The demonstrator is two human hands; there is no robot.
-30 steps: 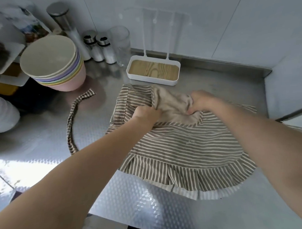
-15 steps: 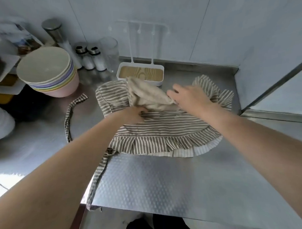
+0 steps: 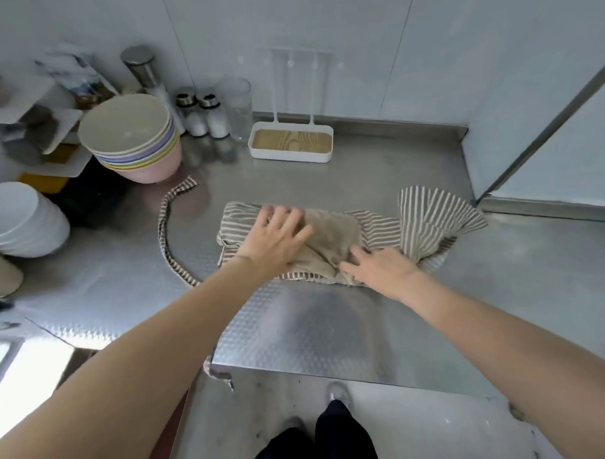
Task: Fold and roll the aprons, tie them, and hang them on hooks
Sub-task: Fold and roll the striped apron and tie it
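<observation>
A brown-and-white striped apron (image 3: 427,218) lies folded into a narrow band on the steel counter (image 3: 332,331), its plain tan lining (image 3: 332,235) facing up in the middle. My left hand (image 3: 277,237) lies flat with spread fingers on the left part of the fold. My right hand (image 3: 381,267) rests with straight fingers on the tan cloth at the front edge. The ruffled end sticks up at the right. One striped strap (image 3: 167,241) curves over the counter to the left, and another strap end (image 3: 218,373) hangs over the counter's front edge.
A white hook rack (image 3: 298,61) with a wood-floored tray (image 3: 291,144) stands at the back wall. A stack of coloured bowls (image 3: 133,139), shakers (image 3: 204,112) and a glass (image 3: 236,104) sit at back left; white bowls (image 3: 16,218) at far left.
The apron's near half has been folded away from me, leaving a narrower band. Both hands let go of the cloth and now lie flat on it. The camera has pulled back.
</observation>
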